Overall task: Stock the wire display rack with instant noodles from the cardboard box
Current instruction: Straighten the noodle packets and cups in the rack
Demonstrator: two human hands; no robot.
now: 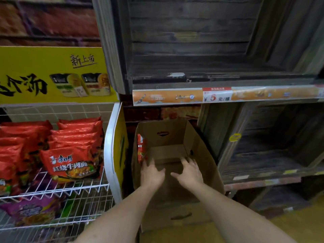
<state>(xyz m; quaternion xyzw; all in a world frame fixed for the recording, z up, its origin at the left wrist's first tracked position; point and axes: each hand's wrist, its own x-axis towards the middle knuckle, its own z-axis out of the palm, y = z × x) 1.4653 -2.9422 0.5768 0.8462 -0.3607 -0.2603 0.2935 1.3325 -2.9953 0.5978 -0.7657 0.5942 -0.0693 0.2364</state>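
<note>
An open cardboard box (201, 155) stands on the floor beside the white wire display rack (75, 187). One red instant noodle packet (141, 149) leans upright against the box's left inner wall. My left hand (151, 173) reaches into the box just below that packet, fingers spread, holding nothing. Further right inside the box, my right hand (190, 172) is also empty with fingers apart. Red noodle packets (70, 162) fill the rack's upper shelf in rows. Purple packets (31, 210) lie on the shelf below.
A yellow advertising board (52, 74) tops the rack, and a yellow-and-white side panel (114, 151) separates rack and box. Dark wooden crate shelves (263, 146) with an orange price strip (217, 96) stand behind and right of the box. Wooden floor lies at the lower right.
</note>
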